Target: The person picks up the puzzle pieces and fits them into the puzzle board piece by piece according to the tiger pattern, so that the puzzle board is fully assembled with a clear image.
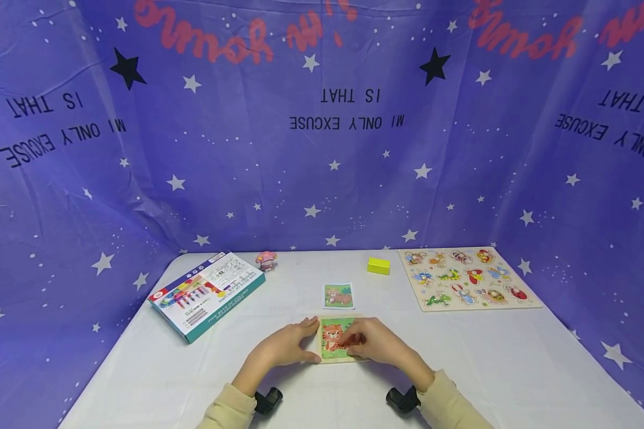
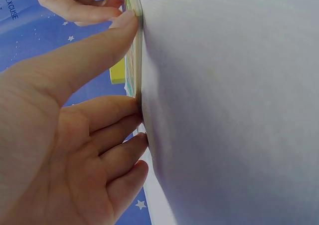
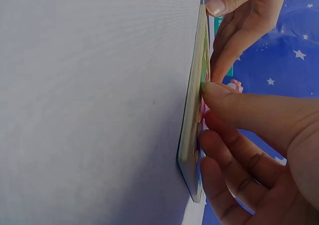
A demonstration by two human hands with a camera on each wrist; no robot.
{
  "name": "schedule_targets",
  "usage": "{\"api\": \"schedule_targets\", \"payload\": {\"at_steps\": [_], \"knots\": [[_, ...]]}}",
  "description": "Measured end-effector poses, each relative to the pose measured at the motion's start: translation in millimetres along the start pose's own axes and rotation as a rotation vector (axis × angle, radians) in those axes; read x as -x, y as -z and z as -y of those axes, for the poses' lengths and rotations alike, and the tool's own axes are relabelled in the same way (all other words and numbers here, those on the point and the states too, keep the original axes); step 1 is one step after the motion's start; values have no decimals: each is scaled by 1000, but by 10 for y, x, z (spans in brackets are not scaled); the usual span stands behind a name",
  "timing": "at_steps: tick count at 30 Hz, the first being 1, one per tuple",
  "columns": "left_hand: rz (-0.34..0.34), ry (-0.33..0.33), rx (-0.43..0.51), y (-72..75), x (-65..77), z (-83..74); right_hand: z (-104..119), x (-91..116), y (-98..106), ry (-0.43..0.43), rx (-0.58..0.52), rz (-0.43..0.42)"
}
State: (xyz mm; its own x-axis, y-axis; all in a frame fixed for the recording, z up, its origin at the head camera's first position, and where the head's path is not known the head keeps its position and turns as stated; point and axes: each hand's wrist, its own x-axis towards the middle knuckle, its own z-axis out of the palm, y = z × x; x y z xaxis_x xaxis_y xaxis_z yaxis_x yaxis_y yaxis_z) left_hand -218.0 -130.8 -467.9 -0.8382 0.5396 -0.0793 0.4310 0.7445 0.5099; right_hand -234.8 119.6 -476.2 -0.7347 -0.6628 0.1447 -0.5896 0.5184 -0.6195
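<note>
A small wooden jigsaw board (image 1: 330, 360) with a red tiger picture lies flat on the table. My left hand (image 1: 287, 344) spans its left side, thumb at the near corner and fingertips at the far one; in the left wrist view those fingers (image 2: 117, 110) look fairly straight. Over the right part of the board, my right hand (image 1: 378, 341) has its fingers curled down and pinches a puzzle piece (image 3: 201, 108) at the board's surface. The fingers mostly hide that piece. Just beyond the board lies a picture card (image 1: 338, 296) with a brown animal on green.
At the back left are a flat box (image 1: 209, 295) and a small pink figurine (image 1: 266, 260). A yellow block (image 1: 378, 266) stands at the back, and an insect puzzle board (image 1: 464, 280) lies at the back right. A purple star-patterned cloth (image 1: 322, 179) hangs behind the white table (image 1: 161, 381).
</note>
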Motion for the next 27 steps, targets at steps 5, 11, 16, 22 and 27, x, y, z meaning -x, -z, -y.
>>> {"api": "schedule_targets", "payload": {"at_steps": [5, 11, 16, 22, 27], "knots": [[1, -2, 0, 5, 3, -3, -5, 5, -3, 12, -5, 3], [0, -4, -5, 10, 3, -2, -2, 13, -1, 5, -1, 16], [-4, -10, -15, 8, -1, 11, 0, 14, 4, 12, 2, 19], [-5, -11, -16, 11, 2, 5, -10, 26, 51, 24, -15, 25], [-1, -14, -11, 17, 9, -13, -39, 67, 173, 3, -27, 56]]}}
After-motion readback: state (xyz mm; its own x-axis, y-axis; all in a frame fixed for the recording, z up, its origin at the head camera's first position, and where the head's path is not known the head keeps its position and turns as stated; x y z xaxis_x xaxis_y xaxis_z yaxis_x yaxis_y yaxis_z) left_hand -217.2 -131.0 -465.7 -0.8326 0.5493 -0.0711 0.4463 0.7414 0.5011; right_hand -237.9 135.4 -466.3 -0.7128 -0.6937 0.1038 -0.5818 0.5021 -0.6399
